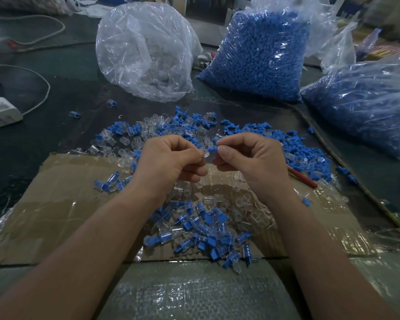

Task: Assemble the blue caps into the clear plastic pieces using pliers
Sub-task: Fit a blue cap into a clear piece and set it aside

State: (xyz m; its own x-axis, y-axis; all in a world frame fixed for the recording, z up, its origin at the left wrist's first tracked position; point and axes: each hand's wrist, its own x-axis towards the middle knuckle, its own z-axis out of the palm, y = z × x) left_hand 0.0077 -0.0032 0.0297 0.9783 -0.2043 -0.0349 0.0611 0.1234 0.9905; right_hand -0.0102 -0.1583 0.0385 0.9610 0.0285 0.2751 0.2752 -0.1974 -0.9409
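My left hand (pixel 171 158) pinches a clear plastic piece (pixel 204 154) between thumb and fingers. My right hand (pixel 249 158) pinches a small blue cap (pixel 213 149), its tip touching the clear piece's opening. Both hands hover above a flattened cardboard sheet (pixel 62 204). Loose blue caps and clear pieces (pixel 162 130) lie scattered behind my hands. A pile of joined blue-and-clear parts (pixel 206 227) sits on the cardboard between my forearms. A red-handled tool (pixel 301 177), likely the pliers, lies right of my right hand, mostly hidden.
A bag of clear pieces (pixel 146 51) stands at the back centre. Two bags of blue caps (pixel 259 54) (pixel 365 107) stand at the back right. A white power adapter (pixel 1 112) with its cable lies at the left. A cord (pixel 333 153) runs along the right.
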